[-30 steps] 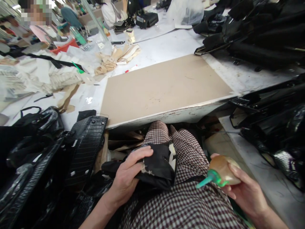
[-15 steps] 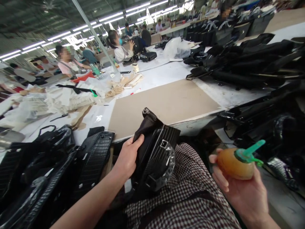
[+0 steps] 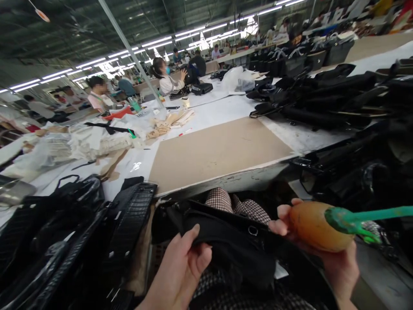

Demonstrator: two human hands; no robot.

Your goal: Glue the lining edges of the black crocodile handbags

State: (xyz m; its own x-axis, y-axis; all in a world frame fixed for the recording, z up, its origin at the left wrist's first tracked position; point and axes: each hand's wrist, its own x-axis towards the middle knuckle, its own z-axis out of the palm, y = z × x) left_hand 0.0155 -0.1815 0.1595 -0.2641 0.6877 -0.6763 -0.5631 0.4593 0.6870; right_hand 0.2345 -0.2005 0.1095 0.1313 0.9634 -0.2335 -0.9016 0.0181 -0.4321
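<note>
Room above tan board (image 3: 219, 153); black bags (image 3: 129, 219) bar left, dark heap (image 3: 322, 101) right

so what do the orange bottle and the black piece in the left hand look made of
Orange bottle: probably plastic, its rounded body smooth with a dull sheen. Black piece: likely fabric with a matte finish, judging by its soft folds, though thin leather can't be ruled out.

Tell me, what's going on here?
A person's left hand grips a black piece with a metal ring, spread over the lap. The right hand holds an amber bottle, its green nozzle pointing right, away from the piece. Ahead lies a tan board.
</note>
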